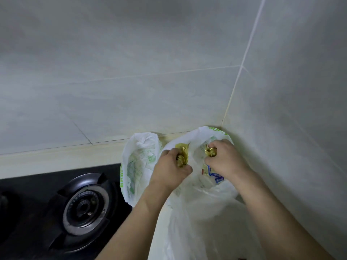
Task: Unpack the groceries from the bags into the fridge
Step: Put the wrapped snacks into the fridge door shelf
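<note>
Two white plastic grocery bags with green print stand on the counter in the wall corner. The nearer bag (199,209) is open at the top. Inside its mouth my left hand (171,170) grips a small gold-wrapped item (182,156). My right hand (225,158) grips a second gold-wrapped item (210,151). A packet with blue print (216,175) lies deeper in this bag, partly hidden by my right hand. The other bag (139,164) stands to the left, knotted at its top. No fridge is in view.
A black gas hob (28,212) with a round burner (84,205) fills the lower left, close to the knotted bag. Tiled walls (150,81) close in behind and to the right. A cream counter strip (56,156) runs along the back wall.
</note>
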A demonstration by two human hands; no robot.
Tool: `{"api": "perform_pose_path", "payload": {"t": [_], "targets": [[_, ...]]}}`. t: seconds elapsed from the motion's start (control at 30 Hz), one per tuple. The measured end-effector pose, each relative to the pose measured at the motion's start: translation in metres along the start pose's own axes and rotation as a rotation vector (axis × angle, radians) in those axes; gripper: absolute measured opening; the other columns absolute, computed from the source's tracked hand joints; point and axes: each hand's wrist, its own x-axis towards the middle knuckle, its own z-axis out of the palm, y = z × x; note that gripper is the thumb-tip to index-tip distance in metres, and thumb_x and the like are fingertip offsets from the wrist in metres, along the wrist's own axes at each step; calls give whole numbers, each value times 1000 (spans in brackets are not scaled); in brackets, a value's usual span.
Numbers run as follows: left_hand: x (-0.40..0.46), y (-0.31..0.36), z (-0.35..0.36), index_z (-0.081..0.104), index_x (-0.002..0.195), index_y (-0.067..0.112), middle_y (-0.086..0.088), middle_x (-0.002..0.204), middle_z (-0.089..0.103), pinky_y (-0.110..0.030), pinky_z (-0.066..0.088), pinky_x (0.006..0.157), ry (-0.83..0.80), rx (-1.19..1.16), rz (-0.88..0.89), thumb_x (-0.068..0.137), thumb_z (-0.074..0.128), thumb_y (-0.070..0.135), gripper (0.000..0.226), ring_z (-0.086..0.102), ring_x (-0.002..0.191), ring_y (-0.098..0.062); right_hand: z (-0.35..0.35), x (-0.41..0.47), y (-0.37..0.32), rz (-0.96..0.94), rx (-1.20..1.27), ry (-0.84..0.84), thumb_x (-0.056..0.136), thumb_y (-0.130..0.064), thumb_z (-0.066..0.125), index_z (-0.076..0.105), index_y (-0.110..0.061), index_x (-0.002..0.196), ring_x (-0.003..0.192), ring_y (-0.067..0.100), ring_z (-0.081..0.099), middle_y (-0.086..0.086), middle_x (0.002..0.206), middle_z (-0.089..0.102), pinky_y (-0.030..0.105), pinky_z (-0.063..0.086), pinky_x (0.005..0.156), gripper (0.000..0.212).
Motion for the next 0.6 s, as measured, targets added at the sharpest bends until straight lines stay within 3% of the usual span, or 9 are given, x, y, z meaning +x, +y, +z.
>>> {"api": "perform_pose_path", "payload": {"t": [0.07, 0.17, 0.3, 0.6], "targets": [[-17, 2, -19, 58, 125, 27, 8, 113, 50, -20, 39, 76, 80, -19, -3, 74, 68, 30, 51, 52, 86, -10, -7, -12, -15, -40, 15, 21, 78, -21, 65, 62, -18, 122, 108, 22, 56, 5, 121, 52, 27, 44, 80, 44], [-44, 0, -48, 55, 129, 28, 8, 119, 51, -21, 39, 78, 185, -7, -16, 75, 68, 32, 55, 53, 92, -11, -13, -27, -37, -112, 27, 38, 77, -24, 66, 62, -19, 123, 115, 25, 52, 5, 122, 54, 30, 44, 90, 46], [-80, -8, -80, 55, 128, 28, 9, 114, 48, -23, 39, 73, 329, 15, -67, 77, 67, 30, 53, 51, 87, -12, -16, -45, -67, -218, 66, 48, 79, -23, 66, 61, -19, 122, 112, 20, 53, 2, 120, 52, 26, 39, 84, 43], [-154, -42, -124, 54, 129, 29, 8, 123, 49, -25, 41, 76, 531, 11, -200, 78, 67, 31, 53, 50, 90, -10, 18, -88, -133, -419, 89, -97, 82, -23, 63, 58, -20, 125, 111, 17, 53, -1, 124, 50, 26, 40, 84, 43]]}}
